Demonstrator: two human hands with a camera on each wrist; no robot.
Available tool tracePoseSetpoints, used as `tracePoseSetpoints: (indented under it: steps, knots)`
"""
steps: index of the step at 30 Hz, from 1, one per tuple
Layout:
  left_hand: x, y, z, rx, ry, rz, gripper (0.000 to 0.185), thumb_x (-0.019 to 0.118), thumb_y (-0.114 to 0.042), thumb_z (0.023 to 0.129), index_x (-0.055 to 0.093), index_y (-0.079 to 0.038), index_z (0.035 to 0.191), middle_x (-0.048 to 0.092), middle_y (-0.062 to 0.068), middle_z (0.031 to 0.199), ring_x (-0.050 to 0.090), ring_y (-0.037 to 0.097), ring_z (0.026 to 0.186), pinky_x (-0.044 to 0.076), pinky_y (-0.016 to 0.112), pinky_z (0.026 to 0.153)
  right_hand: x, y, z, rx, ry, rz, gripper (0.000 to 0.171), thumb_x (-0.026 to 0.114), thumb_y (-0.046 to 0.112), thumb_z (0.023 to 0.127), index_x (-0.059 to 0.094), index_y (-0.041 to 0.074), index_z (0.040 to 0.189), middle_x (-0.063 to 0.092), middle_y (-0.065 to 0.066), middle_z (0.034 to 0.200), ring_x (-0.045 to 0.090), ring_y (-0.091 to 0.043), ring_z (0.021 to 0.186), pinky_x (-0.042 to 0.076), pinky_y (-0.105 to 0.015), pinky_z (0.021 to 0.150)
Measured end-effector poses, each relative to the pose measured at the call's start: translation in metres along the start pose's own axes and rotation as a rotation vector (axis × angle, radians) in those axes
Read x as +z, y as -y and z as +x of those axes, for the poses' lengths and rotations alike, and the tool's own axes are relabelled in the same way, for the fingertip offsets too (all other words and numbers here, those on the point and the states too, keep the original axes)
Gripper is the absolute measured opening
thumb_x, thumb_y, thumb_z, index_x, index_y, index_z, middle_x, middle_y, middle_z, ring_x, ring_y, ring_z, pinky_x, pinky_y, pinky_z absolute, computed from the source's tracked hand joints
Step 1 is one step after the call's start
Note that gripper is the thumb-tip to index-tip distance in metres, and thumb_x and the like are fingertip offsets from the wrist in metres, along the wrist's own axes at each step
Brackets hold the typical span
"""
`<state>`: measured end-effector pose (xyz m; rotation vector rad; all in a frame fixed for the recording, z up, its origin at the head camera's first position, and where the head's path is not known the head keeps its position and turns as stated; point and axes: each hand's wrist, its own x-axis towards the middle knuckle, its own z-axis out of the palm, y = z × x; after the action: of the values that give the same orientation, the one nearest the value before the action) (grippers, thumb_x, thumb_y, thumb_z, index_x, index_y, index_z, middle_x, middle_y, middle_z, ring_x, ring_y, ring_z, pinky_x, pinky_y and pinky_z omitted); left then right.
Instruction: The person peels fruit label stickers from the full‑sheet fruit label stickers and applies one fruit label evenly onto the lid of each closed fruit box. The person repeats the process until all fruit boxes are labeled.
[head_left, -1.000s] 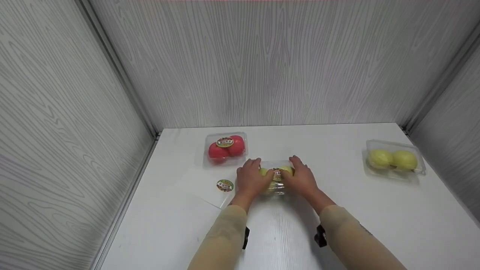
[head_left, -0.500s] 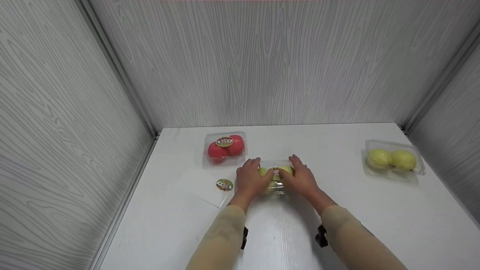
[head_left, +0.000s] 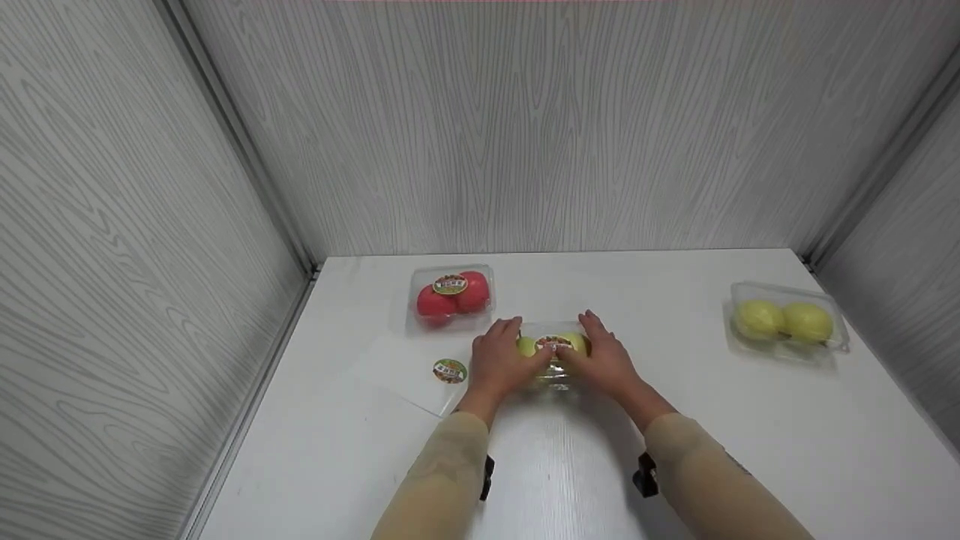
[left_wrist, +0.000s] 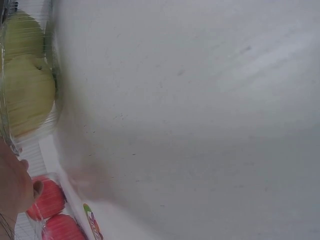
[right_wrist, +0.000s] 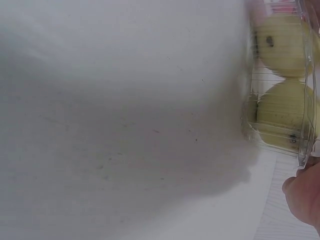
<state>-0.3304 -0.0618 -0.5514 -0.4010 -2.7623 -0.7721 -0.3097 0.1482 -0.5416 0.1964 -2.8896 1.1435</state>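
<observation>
L hand: on the left end of the clear box of green fruit – fingers curled round that end, thumb over the top by the sticker. Wrist cam shows only a bit of the hand's edge beside the box.
R hand: on the right end of the same box, fingers wrapped round it, thumb near the sticker. In the R wrist cam a fingertip sits at the box's lower corner.
Green-fruit box: mid surface, near the person, sitting between both hands; 2 yellow-green fruits inside, clear lid on, round label on top. Can't tell if it's lifted or resting.
Red-fruit box: behind & left of the hands, near but apart – 2 red fruits, sticker on lid.
Flat clear sheet w/ sticker: lying on the surface just left of the L hand.
Yellow-fruit box: far right of the surface, well apart from the hands – 2 pale yellow fruits, no sticker visible.
Sleeves: tan, both forearms; black strap at each wrist.
Walls: grey wood-grain panels on 3 sides.
</observation>
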Motion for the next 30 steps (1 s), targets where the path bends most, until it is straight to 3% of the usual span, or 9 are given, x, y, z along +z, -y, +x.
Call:
tracePoseSetpoints:
  steps: [17, 30]
  knots:
    - [-0.0013, 0.0008, 0.0016, -0.015, 0.044, 0.017, 0.088, 0.067, -0.067, 0.09, 0.056, -0.007, 0.152, 0.061, 0.01, 0.147, 0.056, 0.024, 0.138, 0.042, 0.049, 0.112, 0.001, -0.0022, 0.0002, -0.022, -0.015, 0.0, 0.086, 0.064, 0.044, 0.101, 0.031, -0.005, 0.163, 0.021, -0.025, 0.172, 0.025, -0.045, 0.157, 0.016, -0.058, 0.127]
    - [0.0002, 0.0004, 0.0007, -0.013, 0.023, 0.014, 0.086, 0.069, -0.064, 0.087, 0.058, -0.006, 0.15, 0.063, 0.01, 0.146, 0.056, 0.023, 0.137, 0.043, 0.05, 0.109, 0.0017, 0.0005, -0.0014, 0.004, -0.01, 0.012, 0.085, 0.063, 0.041, 0.1, 0.03, -0.003, 0.164, 0.021, -0.022, 0.173, 0.024, -0.044, 0.157, 0.015, -0.059, 0.127]
